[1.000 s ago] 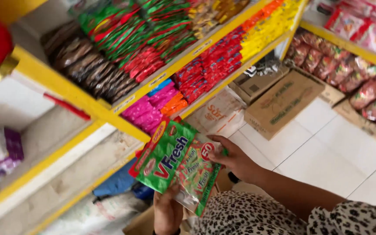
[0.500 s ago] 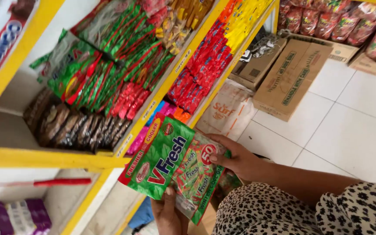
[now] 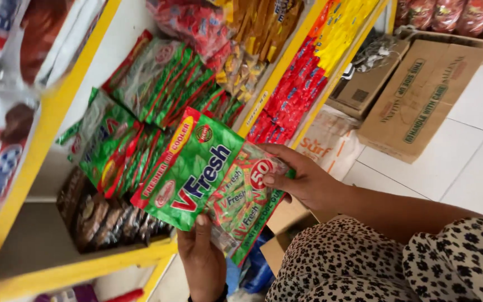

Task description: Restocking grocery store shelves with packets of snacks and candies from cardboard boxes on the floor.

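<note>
As both hands clasp the green candy bag [image 3: 197, 173], left hand [image 3: 202, 254] below, right hand [image 3: 297, 179] at its edge, hold is sound. Recommend keeping it flat toward the matching shelf stack [image 3: 141, 106].

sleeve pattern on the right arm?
Pale fabric with a black leopard-style spot print, seen on the sleeve in the head view.

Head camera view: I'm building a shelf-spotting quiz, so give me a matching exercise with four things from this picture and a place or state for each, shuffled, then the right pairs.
Things:
1. green candy bag
2. cardboard box
3. brown wrapped packs
4. red packets

Places or states:
A. lying on the white tiled floor
B. held in both hands
C. in a row along a lower yellow shelf
D. on the shelf under the green bags

Pairs: 1-B, 2-A, 3-D, 4-C
</note>
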